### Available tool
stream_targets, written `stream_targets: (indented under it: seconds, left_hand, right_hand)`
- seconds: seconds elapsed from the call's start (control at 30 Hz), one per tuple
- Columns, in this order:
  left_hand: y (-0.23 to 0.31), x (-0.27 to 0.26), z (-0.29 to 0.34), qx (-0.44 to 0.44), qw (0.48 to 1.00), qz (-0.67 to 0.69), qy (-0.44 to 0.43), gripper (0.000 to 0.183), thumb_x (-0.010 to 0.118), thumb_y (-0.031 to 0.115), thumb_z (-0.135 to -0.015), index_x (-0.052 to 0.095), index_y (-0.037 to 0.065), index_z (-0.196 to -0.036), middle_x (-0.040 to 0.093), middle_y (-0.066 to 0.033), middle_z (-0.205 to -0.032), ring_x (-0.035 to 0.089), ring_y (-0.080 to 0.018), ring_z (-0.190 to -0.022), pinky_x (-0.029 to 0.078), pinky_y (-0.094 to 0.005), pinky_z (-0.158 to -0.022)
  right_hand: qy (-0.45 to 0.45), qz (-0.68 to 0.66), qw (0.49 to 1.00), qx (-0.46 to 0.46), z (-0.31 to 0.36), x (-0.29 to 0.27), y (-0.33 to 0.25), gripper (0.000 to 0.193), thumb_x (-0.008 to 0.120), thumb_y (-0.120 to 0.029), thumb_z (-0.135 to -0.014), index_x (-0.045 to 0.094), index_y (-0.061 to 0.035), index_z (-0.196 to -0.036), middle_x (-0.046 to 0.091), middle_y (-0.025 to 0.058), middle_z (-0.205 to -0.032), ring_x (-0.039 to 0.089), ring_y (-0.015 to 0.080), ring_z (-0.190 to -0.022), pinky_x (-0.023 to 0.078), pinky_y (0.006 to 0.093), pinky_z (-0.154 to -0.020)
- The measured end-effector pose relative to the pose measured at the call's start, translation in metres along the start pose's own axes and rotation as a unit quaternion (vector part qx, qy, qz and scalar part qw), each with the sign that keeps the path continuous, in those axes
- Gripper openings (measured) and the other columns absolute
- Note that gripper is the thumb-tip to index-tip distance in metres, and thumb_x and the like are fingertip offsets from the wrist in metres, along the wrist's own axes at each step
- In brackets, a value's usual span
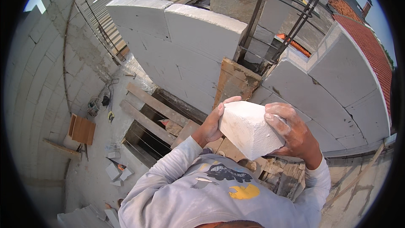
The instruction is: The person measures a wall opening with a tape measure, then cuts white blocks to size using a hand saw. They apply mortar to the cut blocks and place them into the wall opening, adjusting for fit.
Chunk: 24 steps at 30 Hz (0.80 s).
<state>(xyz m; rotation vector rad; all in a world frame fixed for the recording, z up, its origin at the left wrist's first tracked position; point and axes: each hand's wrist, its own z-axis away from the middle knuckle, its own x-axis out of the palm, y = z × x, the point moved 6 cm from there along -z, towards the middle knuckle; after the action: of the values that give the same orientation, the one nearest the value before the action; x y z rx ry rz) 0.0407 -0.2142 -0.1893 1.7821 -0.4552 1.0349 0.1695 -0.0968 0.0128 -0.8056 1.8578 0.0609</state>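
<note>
Between my two hands I hold a white aerated concrete block (251, 128) in front of my chest, tilted with one rough corner toward me. My left hand (212, 123) grips its left side, fingers along the far edge. Wrapped over the right side is my right hand (291, 131), dusty with white powder. Beyond the block rises a wall of light grey blocks (177, 55), and a lower stepped block wall (329, 97) stands to the right. A steel rebar cage (287, 21) stands upright in the gap between them, above a wooden formwork board (236, 82).
Wooden planks (152, 118) span a dark floor opening (145, 141) below on the left. Block offcuts (114, 171), a brown wooden box (81, 130) and a hand saw (111, 105) lie on the floor. A tall block wall (46, 71) bounds the left side.
</note>
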Motion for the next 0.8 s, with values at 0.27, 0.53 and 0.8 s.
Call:
stream_targets:
  seconds: [0.27, 0.53, 0.8]
  left_hand:
    - [0.024, 0.086, -0.025, -0.014, 0.990, 0.010, -0.142, 0.095, 0.049, 0.065, -0.103, 0.007, 0.009, -0.167, 0.021, -0.0220, -0.169, 0.029, -0.0399, -0.155, 0.041, -0.0634, -0.117]
    - [0.008, 0.074, -0.041, -0.038, 0.990, -0.091, -0.105, 0.072, 0.055, 0.047, -0.107, 0.031, 0.004, -0.159, 0.042, -0.0209, -0.154, 0.048, -0.0339, -0.142, 0.046, -0.0522, -0.115]
    - [0.002, 0.064, -0.065, 0.036, 0.982, -0.184, 0.034, 0.043, 0.055, 0.026, -0.110, 0.050, 0.000, -0.145, 0.056, -0.0140, -0.139, 0.062, -0.0243, -0.125, 0.054, -0.0388, -0.108]
  right_hand:
    - [0.165, 0.232, 0.949, 0.136, 0.010, -0.144, -0.011, 0.103, 0.088, -0.063, -0.069, 0.056, -0.0009, -0.145, 0.062, 0.0218, -0.138, 0.063, 0.0364, -0.122, 0.051, 0.0478, -0.103]
    - [0.265, 0.311, 0.894, 0.185, -0.010, -0.324, 0.013, 0.096, 0.079, -0.063, -0.081, 0.052, -0.0018, -0.149, 0.063, 0.0201, -0.137, 0.065, 0.0328, -0.120, 0.053, 0.0462, -0.102]
    - [0.196, 0.234, 0.933, 0.193, -0.095, -0.409, 0.158, 0.089, 0.069, -0.062, -0.092, 0.048, -0.0027, -0.154, 0.064, 0.0184, -0.136, 0.067, 0.0292, -0.117, 0.056, 0.0447, -0.102]
